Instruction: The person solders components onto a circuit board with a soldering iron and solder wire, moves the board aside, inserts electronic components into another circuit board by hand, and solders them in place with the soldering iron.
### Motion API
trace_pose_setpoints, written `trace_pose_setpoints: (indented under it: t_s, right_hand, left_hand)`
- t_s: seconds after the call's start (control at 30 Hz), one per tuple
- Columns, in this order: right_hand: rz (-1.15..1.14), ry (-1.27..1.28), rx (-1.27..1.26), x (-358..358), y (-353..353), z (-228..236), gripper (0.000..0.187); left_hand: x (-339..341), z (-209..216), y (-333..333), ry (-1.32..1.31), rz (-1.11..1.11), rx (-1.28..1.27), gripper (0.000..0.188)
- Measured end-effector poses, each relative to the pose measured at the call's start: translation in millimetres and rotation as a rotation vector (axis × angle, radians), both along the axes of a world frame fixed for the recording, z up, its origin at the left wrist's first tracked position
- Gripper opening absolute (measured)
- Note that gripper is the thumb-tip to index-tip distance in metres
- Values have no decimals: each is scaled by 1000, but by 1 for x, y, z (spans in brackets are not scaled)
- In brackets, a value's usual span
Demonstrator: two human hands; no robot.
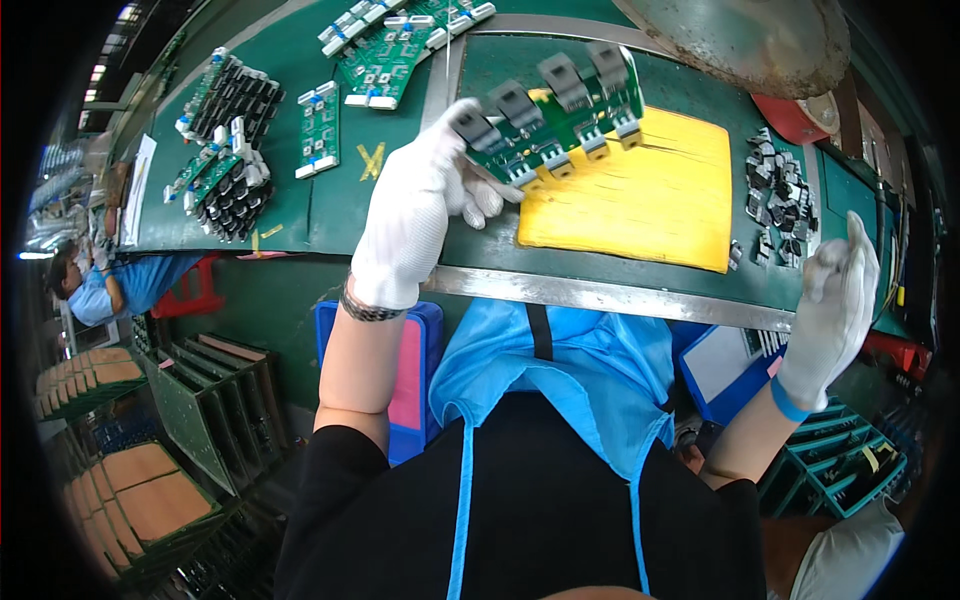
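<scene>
My left hand [408, 205], in a white glove, grips the left end of a green circuit board [552, 134]. The board is held up, tilted, over a yellow pad [660, 205] on the green workbench. Large black blocks line its far edge, and small connectors run along the near one. At the bench's right front edge, my right hand [832, 305], gloved too, is raised with fingers pointing up and nothing visible in it. Closest to it lies a loose heap of small black and white parts [780, 200].
Stacked circuit boards [228, 160] stand at the left, a single board [318, 130] beside them and more boards [390, 60] at the back. A worn metal shade [750, 40] hangs back right, near a red ring [795, 115]. Racks [215, 410] stand lower left; another person [110, 285] is beyond.
</scene>
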State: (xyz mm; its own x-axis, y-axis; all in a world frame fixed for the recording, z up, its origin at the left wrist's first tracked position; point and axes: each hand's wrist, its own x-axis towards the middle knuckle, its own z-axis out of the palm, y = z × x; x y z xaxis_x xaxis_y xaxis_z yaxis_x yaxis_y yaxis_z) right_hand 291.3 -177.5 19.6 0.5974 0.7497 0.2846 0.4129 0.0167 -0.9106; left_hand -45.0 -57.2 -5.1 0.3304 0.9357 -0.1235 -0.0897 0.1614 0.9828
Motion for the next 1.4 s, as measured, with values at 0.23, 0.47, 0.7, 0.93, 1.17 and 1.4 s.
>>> trace_pose_setpoints:
  t_s: [0.23, 0.47, 0.7, 0.93, 1.17, 1.4]
  right_hand:
    - [863, -474, 346, -87, 1, 55, 33]
    - [1058, -652, 385, -126, 6, 81, 27]
    - [1063, -635, 338, -130, -3, 73, 25]
    - [993, -703, 279, -114, 12, 63, 28]
    - [779, -785, 172, -91, 30, -10, 49]
    - [708, -693, 10, -65, 15, -29, 45]
  left_hand:
    - [7, -2, -8, -731, -86, -480, 50]
    - [15, -5, -14, -878, -179, -623, 55]
    - [14, -3, -17, -707, -140, -522, 55]
    - [-5, 1, -23, -171, 0, -220, 52]
    - [-98, 34, 2, 769, 475, 836, 35]
    - [-231, 93, 33, 1408, 496, 1211, 34]
